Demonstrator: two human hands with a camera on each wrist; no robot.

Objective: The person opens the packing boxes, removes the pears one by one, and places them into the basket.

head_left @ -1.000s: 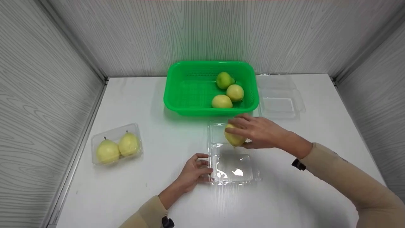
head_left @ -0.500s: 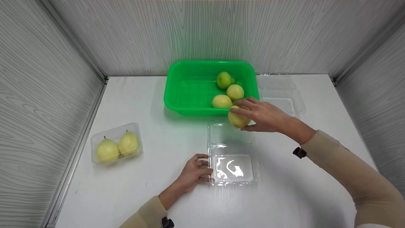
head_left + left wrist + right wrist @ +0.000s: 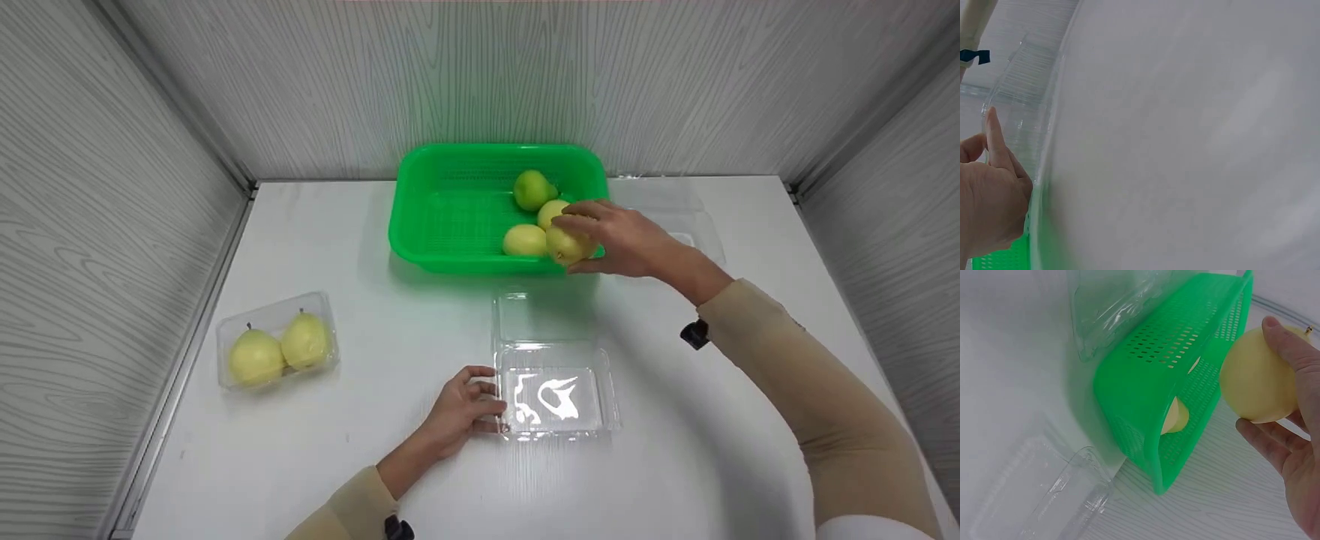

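My right hand grips a yellow pear over the front right rim of the green basket. In the right wrist view, thumb and fingers curl round the pear, its stem at the far side. Three more fruits lie in the basket: a greener pear, a yellow one and another partly covered by the held pear. My left hand touches the left edge of an opened clear plastic box, fingers loosely bent; the left wrist view shows this hand at the clear plastic.
At the left stands a clear box with two yellow pears in it. Another clear plastic box lies right of the basket, partly behind my right hand. Wood-patterned walls border the white table at the back and sides.
My right hand has carried the pear from above the opened box's lid up and back to the basket's front right rim. The left hand stays at the box's edge.
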